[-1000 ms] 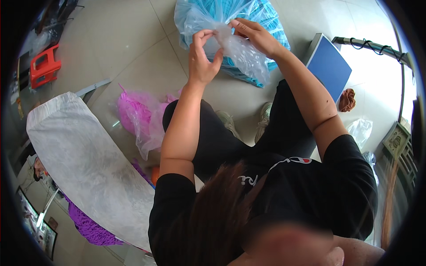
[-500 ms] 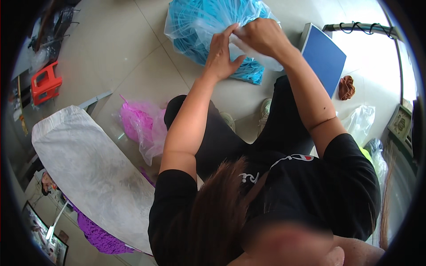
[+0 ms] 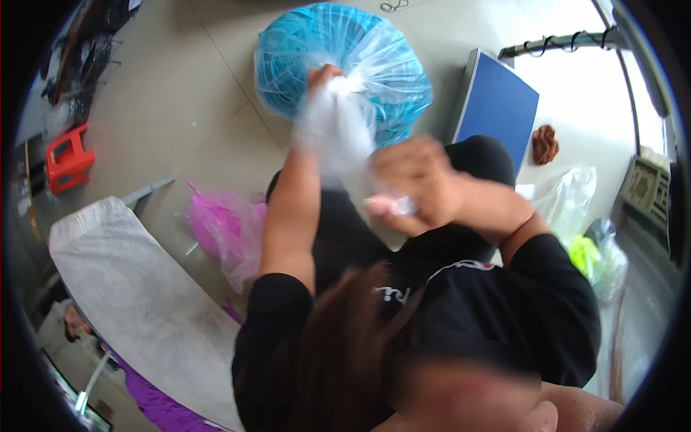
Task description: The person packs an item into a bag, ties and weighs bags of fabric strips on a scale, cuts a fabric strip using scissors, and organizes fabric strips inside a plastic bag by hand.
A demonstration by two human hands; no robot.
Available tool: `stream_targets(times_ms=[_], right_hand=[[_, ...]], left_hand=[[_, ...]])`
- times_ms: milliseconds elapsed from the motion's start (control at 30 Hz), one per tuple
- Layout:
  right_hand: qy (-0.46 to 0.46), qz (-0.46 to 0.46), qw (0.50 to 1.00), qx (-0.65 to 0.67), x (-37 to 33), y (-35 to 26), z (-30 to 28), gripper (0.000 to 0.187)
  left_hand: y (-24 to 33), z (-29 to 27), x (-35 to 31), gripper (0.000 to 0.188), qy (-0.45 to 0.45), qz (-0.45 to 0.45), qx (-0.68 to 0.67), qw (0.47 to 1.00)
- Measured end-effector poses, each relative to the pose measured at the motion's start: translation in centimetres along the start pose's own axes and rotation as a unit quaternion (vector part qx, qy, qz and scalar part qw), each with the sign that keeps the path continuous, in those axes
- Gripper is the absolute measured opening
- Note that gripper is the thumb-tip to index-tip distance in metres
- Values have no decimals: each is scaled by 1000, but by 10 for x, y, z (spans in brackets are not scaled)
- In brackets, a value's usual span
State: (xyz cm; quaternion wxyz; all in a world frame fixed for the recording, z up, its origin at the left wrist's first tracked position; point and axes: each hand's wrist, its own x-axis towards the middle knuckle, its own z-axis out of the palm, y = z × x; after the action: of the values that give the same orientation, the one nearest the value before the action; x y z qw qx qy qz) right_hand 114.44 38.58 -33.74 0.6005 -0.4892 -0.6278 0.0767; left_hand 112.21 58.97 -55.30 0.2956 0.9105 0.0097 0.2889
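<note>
A large clear plastic bag (image 3: 392, 61) full of blue strip-like material stands on the floor in front of me, its neck gathered together. Closed round the side of the gathered neck is my left hand (image 3: 323, 78), its fingers partly hidden behind the white plastic. My right hand (image 3: 421, 183), smeared by motion, is nearer my body and closed on the loose upper end of the bag. Between the two hands the plastic (image 3: 338, 126) is stretched and blurred.
A grey-covered ironing board (image 3: 144, 281) reaches along my left side, beside a bag of pink material (image 3: 223, 223). A red stool (image 3: 70, 159) is farther left. On the right are a blue panel (image 3: 497, 108), a brown cloth bundle (image 3: 545, 145) and clear plastic bags (image 3: 572, 198).
My right hand has come back toward my body, drawing the bag's loose end with it. My left hand has moved left and closed round the gathered neck.
</note>
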Motion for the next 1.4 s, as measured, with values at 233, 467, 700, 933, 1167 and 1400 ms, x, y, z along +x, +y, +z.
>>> stream_targets(times_ms=[233,467,700,933,1167,1400], right_hand=[[76,232,968,52,-30,46,-29,44],[20,199,946,-257,-61,143,-12,37],[-66,389,914,-97,-34,117,-35,40],[221,329,906,150,-60,113,-93,23],[283,274,906,-156,-58,145,-118,12],[-16,247,848,-469,-46,120,-63,48]], left_hand=[[22,6,-4,42,-115,-188,-316,923],[30,-38,13,33,-50,-295,-424,855],[43,-58,13,20,-40,-216,-92,971],[-21,-65,-10,19,160,-305,-206,916],[-3,-39,20,16,332,-496,-336,729],[47,-22,30,26,88,-292,-44,951]])
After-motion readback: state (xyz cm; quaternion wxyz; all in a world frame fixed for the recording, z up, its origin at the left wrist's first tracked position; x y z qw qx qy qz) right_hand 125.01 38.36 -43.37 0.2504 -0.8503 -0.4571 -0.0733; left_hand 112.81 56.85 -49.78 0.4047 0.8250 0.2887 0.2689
